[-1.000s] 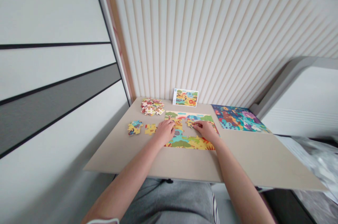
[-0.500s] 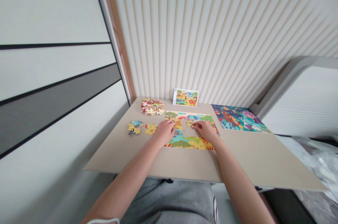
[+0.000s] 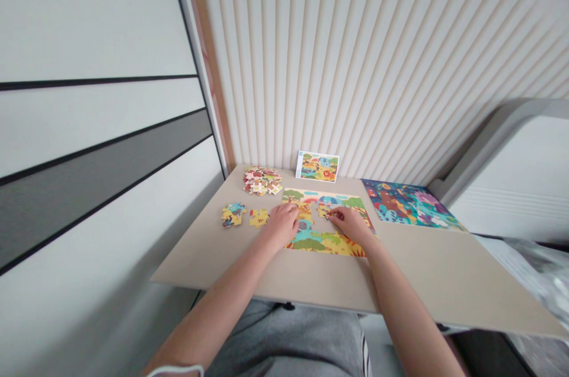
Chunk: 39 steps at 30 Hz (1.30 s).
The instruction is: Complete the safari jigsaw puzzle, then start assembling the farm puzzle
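Observation:
A partly assembled colourful animal puzzle (image 3: 326, 242) lies on the beige table (image 3: 275, 270) in front of me. My left hand (image 3: 284, 223) rests on the puzzle's left side, fingers curled down onto the pieces. On the puzzle's upper middle my right hand (image 3: 351, 221) pinches a small puzzle piece (image 3: 326, 213) at its fingertips. A gap of bare table shows between the two hands.
A pile of loose pieces (image 3: 262, 180) sits at the back left. Two small joined clusters (image 3: 233, 214) (image 3: 258, 218) lie left of the puzzle. A reference picture card (image 3: 317, 166) leans on the ribbed wall. A finished blue puzzle (image 3: 411, 206) lies right.
Both hands stay on the puzzle in nearly the same pose. The camera view has shifted slightly, so everything sits a little to the right.

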### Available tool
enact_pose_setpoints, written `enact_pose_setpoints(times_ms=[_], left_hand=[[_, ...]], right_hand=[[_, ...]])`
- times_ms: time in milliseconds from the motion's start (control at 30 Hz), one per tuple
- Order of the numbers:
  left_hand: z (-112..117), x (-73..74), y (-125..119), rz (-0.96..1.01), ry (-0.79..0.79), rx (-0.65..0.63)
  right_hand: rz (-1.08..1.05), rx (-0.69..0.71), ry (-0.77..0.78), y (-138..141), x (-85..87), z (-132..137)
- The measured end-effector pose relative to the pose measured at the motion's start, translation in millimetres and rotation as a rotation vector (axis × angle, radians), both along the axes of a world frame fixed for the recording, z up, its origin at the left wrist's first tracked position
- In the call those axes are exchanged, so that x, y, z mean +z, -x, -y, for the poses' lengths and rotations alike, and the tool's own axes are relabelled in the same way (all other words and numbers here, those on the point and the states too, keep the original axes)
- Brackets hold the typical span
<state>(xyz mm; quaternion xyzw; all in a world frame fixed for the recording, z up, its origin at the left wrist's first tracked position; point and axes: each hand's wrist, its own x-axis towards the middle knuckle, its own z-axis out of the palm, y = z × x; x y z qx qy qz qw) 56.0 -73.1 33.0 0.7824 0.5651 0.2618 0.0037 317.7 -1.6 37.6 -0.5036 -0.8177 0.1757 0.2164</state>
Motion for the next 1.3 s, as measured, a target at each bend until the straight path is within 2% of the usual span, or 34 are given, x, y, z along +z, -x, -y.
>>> enact_pose_setpoints(times_ms=[133, 200, 267, 333, 400, 567, 700, 800, 1000, 1133, 1300], left_hand=[[14, 19.4, 23, -0.109, -0.059, 0.073], [18, 26.9, 49, -0.170, -0.052, 0.172], [22, 29.6, 80, -0.211, -0.013, 0.323], [25, 26.9, 111, -0.249, 0.084, 0.441], [29, 20.2, 138, -0.252, 0.160, 0.503], [45, 1.6, 173, -0.134, 0.205, 0.390], [55, -2.3, 180, -0.033, 0.201, 0.281], [56, -1.4, 177, 0.021, 0.172, 0.280], [46, -7.6, 170, 0.062, 0.070, 0.314], [39, -10.9, 165, 0.081, -0.022, 0.249], [29, -5.5, 155, 0.138, -0.077, 0.190]], right_hand=[[0.011, 0.007, 0.003, -1, 0.8, 0], [0.008, 0.012, -0.006, -1, 1.4, 1], [0.006, 0.013, -0.006, 0, 1.7, 1], [0.007, 0.009, -0.001, 1, 1.7, 2], [0.008, 0.010, -0.004, 2, 1.7, 2], [0.002, -0.006, -0.013, 3, 4.0, 3], [-0.007, -0.002, -0.028, 3, 6.4, 4], [-0.014, -0.002, -0.044, 4, 6.6, 4], [-0.082, 0.009, -0.109, 7, 9.1, 5], [-0.113, 0.057, -0.133, 12, 14.8, 12], [-0.114, 0.087, -0.138, 17, 18.4, 17]])
